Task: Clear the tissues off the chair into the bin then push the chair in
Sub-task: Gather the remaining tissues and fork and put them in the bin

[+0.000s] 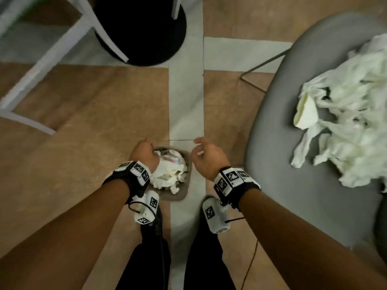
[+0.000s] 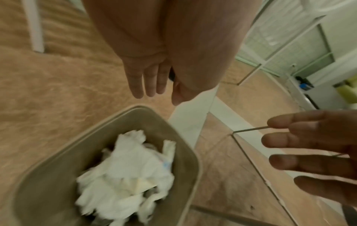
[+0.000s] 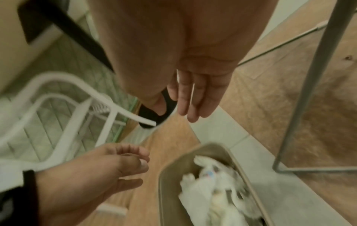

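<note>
A heap of crumpled white tissues [image 1: 343,126] lies on the grey chair seat [image 1: 293,195] at the right. On the floor in front of me stands a small beige bin [image 1: 178,197], filled with more tissues [image 1: 169,174]. My left hand [image 1: 146,144] hovers over the bin's left rim, fingers loose and holding nothing. My right hand [image 1: 199,147] hangs just right of the bin, also empty, fingers spread. The left wrist view shows straight fingers [image 2: 150,85] above the bin [image 2: 48,183]. The right wrist view shows relaxed fingers [image 3: 193,99] above the bin [image 3: 164,191].
A black round object [image 1: 142,28] and a white frame [image 1: 62,49] stand on the floor ahead at the left. The chair's thin metal leg [image 3: 309,91] stands close to the bin's right. My legs in black [image 1: 150,258] are just behind the bin.
</note>
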`<action>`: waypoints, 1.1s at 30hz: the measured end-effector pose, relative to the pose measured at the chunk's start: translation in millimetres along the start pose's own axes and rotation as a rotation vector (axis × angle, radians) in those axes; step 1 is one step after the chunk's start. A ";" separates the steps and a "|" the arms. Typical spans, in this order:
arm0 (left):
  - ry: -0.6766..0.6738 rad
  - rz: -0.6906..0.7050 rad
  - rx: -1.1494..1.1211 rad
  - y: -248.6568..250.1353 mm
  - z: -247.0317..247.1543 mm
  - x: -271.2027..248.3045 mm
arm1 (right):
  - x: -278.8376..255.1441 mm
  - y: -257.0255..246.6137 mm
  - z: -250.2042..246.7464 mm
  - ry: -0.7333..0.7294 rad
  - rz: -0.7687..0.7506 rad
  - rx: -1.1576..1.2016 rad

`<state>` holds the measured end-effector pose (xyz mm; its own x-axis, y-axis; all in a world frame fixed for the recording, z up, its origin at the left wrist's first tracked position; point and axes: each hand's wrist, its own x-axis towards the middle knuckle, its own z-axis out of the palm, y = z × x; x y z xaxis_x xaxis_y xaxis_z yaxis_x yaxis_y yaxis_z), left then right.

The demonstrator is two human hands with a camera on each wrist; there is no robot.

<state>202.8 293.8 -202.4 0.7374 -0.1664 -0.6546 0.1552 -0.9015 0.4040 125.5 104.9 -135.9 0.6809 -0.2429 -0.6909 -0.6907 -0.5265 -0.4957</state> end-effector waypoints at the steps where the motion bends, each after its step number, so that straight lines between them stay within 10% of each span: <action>1: 0.017 0.029 -0.006 22.9 -5.6 -3.4 | -6.3 0.2 -19.3 0.048 -0.014 0.039; 10: -0.014 0.613 0.089 274.3 29.0 -40.9 | -44.8 102.9 -180.4 0.558 0.202 -0.068; 15: -0.078 0.857 0.459 366.9 87.8 -50.8 | -50.5 165.4 -207.6 0.418 0.232 -0.167; 22: -0.032 0.809 0.656 381.8 117.0 -40.9 | -53.3 202.2 -234.2 0.284 0.011 -0.412; 28: -0.018 0.780 0.624 362.7 113.8 -45.1 | -65.7 188.9 -235.8 0.568 -0.126 -0.636; 33: -0.042 0.708 0.551 352.2 103.6 -55.9 | -62.2 171.6 -240.6 0.344 -0.024 -0.689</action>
<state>148.2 -55.8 -89.7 0.5140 -0.7610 -0.3958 -0.6723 -0.6440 0.3652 23.2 -166.3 -51.4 0.8090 -0.4055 -0.4254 -0.4441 -0.8959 0.0094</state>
